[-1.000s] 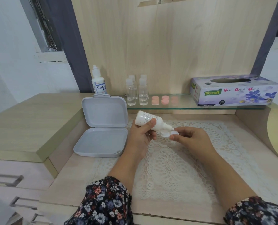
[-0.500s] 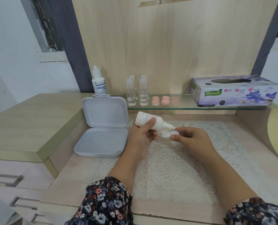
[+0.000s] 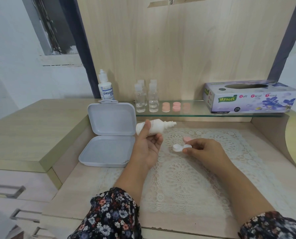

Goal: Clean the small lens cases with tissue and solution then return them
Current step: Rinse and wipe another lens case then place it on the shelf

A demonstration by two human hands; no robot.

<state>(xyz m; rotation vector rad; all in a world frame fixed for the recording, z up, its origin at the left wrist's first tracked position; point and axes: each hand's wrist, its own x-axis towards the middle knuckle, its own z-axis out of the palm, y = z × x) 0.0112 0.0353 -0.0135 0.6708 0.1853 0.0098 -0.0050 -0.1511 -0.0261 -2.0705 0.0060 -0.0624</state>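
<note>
4 clear bottles (image 3: 146, 99), 2 white bottles (image 3: 153, 128) — 1 tissue box (image 3: 249, 98)

soft even daylight, faint shadows, slight overall blur (wide-angle bending at edges)

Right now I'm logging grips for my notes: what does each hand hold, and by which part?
The left hand grips the white solution bottle around its body. The right hand pinches the white lens case at its right well.

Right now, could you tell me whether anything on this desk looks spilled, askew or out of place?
Nothing looks spilled. One pink round cap lies loose on the white lace mat, apart from the pink caps on the glass shelf.
</note>
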